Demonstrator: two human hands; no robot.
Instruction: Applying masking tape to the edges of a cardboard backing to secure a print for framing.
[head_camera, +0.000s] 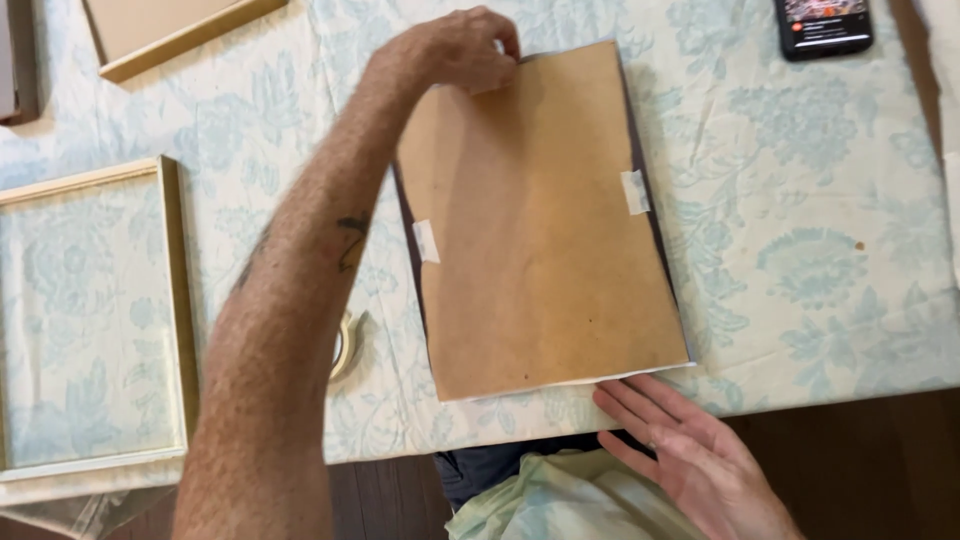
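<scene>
A brown backing board lies flat on the floral tablecloth, with a dark sheet and a white sheet showing at its edges. Two strips of pale tape hold its long sides. My left hand reaches across to the board's far left corner, fingers curled on the edge there. My right hand rests flat with fingers apart at the board's near edge, just off the table.
An empty light wooden frame lies at the left. Another wooden frame sits at the top left. A roll of tape peeks out beside my forearm. A black phone lies at the top right. Dark floor shows below.
</scene>
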